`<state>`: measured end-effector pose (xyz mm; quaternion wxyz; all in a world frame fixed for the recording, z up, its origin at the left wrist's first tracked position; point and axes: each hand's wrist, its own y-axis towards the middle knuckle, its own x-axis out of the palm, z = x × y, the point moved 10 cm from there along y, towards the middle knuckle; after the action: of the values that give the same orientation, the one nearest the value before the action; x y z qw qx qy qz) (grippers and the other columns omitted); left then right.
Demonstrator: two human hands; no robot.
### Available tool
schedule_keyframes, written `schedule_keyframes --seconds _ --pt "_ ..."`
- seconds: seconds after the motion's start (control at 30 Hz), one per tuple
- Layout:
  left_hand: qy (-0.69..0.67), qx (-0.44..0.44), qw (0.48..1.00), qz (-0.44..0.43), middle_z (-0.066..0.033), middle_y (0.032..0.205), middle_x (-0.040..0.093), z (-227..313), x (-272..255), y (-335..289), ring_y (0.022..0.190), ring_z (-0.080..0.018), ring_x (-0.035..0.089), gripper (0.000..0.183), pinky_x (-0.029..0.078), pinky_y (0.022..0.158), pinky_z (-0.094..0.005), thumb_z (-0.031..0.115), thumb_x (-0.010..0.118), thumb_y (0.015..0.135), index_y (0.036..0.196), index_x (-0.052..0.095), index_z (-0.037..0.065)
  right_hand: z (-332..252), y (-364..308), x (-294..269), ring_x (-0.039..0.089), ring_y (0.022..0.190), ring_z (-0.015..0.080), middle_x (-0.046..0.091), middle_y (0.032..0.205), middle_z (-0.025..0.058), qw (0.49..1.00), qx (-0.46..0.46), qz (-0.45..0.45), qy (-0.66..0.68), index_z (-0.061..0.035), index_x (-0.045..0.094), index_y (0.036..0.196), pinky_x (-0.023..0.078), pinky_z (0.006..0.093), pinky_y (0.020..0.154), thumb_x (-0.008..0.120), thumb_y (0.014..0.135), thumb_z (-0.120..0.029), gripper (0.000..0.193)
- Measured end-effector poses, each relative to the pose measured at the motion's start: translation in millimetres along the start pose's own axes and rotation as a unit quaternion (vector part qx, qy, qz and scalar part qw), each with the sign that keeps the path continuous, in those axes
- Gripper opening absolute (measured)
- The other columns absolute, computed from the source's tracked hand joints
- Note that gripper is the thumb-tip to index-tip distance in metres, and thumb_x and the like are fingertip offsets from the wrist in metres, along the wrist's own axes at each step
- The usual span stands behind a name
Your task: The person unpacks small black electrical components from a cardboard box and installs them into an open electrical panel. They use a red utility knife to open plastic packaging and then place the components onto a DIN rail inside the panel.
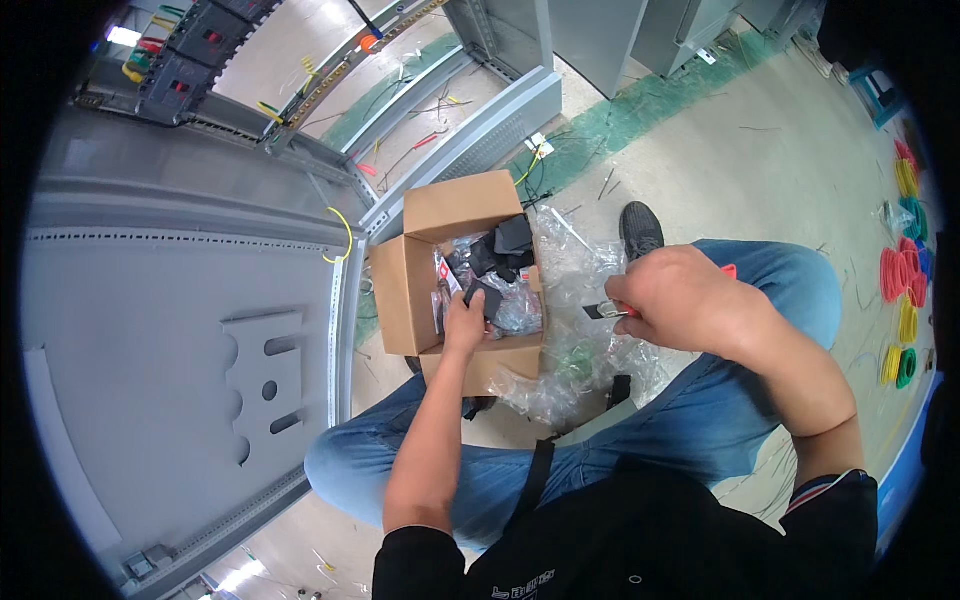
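Observation:
My left hand [464, 325] reaches into an open cardboard box [400, 290] and has its fingers closed on a flat black piece [486, 296]. Beneath and around it lie clear plastic bags [518, 308] and other black parts [512, 237]. To the right of the box, above my knee, my right hand [680, 300] is wrapped round a red-handled tool [628, 312]. Metal and a small dark part show at the tool's front end. Most of the tool is hidden by my fist, so its exact kind cannot be told.
Crumpled clear plastic [580, 355] lies beside the box. A grey metal cabinet frame [470, 135] stands beyond it, and a large grey panel [150, 350] fills the left. Coils of coloured wire [905, 270] lie at the far right. Wire scraps litter the floor.

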<state>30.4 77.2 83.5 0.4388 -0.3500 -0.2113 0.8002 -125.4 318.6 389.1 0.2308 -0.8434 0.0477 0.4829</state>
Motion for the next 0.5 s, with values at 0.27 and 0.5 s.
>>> schedule_keyframes --seconds 0.27,0.5 --pt "0.084 -0.021 0.990 -0.108 -0.0158 0.087 0.072 -85 75 62 0.059 -0.0232 0.070 0.043 0.059 0.051 -0.0376 0.029 0.067 0.102 0.130 0.060 -0.002 -3 1 7 0.071 0.084 0.0389 0.068 0.077 0.0177 0.999 -0.021 -0.003 0.033 -0.0023 0.069 0.089 0.056 0.0495 0.075 0.077 0.082 -0.018 0.019" --pt "0.442 0.170 0.881 -0.015 -0.0198 0.124 0.069 -41 79 44 0.117 -0.0381 0.066 0.033 0.056 0.094 -0.0516 0.021 0.070 0.089 0.117 0.070 0.005 -12 8 0 0.069 0.078 0.0403 0.065 0.075 0.0182 0.998 -0.031 0.004 0.062 -0.0013 0.067 0.092 0.055 0.0485 0.068 0.075 0.082 -0.016 0.019"
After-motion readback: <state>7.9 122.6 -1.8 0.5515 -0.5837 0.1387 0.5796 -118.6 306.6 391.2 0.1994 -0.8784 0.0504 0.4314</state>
